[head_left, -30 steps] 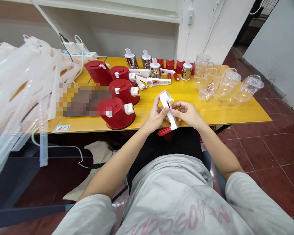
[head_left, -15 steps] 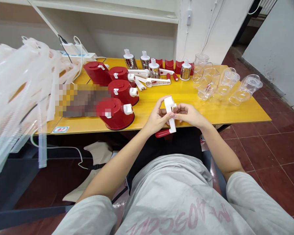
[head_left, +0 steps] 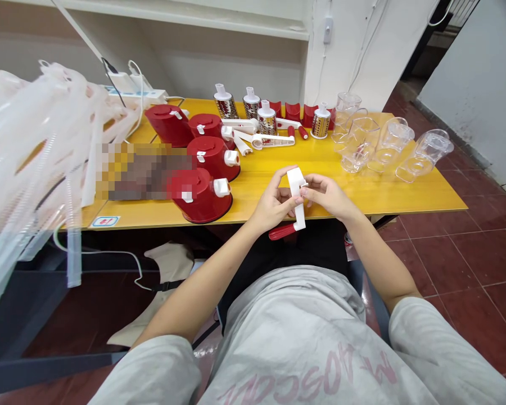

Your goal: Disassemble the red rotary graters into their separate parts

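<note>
Both hands hold a white crank handle (head_left: 298, 198) with a red knob (head_left: 281, 232) at its lower end, just above the near edge of the yellow table (head_left: 362, 194). My left hand (head_left: 273, 203) wraps its fingers round the crank's upper part from the left. From the right, my right hand (head_left: 326, 194) pinches the same crank near its top. The crank stands nearly upright, and the knob points down-left below the table edge.
Several red grater bases (head_left: 202, 194) stand left of my hands. Metal grater drums (head_left: 266, 118), more white cranks (head_left: 270, 140) and red parts line the table's back. Clear plastic hoppers (head_left: 388, 146) lie at right. A pile of translucent plastic bags (head_left: 29, 163) fills the left.
The crank has turned from tilted to nearly upright in my hands. My fingers have shifted along it, and both hands stay above the table's near edge.
</note>
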`<state>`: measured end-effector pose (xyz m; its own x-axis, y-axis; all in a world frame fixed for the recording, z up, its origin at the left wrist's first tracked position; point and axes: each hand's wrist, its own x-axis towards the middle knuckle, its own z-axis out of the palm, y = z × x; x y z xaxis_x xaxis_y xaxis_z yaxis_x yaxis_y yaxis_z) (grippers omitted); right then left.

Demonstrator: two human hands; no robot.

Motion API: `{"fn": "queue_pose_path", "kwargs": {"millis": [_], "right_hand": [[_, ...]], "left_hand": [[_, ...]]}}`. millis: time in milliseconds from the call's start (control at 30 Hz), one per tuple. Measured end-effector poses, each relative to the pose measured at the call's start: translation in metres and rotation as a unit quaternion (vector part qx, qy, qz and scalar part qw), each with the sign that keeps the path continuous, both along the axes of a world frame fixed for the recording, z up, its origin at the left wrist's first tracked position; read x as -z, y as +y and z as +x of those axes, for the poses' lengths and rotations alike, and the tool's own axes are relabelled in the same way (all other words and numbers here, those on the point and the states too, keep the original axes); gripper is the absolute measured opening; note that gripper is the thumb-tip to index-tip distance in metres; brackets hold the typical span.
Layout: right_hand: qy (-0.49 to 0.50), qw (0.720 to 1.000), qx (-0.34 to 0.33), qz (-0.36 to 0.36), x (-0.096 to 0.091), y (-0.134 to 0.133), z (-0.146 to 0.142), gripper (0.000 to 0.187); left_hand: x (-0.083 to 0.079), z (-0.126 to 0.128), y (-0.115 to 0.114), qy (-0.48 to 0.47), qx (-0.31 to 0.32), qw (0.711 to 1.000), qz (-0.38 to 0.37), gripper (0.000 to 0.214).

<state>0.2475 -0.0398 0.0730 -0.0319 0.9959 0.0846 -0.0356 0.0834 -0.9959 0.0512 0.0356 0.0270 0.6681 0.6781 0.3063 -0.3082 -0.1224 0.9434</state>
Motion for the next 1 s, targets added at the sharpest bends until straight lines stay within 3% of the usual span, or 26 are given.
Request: {"fn": "queue_pose_path", "kwargs": {"millis": [233,700,1000], "right_hand": [[-0.004,1.0,0.018,-0.007,-0.0039,-0.0012,-0.0023,0.07],[-0.022,1.0,0.009,-0.018,0.0012,0.0015,-0.0041,0.079],[-0.03,0.999,0.036,0.002,0.0043,-0.0005,-0.0107,0.069]], "left_hand": [[-0.0052,-0.0023,-0.0054,0.037,-0.002,0.999,0.007,0.096],[-0.003,0.0004,-0.0041,0.047,-0.017,0.999,-0.007,0.103],[-0.0015,0.0011,0.0003,0.02,-0.026,0.999,-0.023,0.096]]}}
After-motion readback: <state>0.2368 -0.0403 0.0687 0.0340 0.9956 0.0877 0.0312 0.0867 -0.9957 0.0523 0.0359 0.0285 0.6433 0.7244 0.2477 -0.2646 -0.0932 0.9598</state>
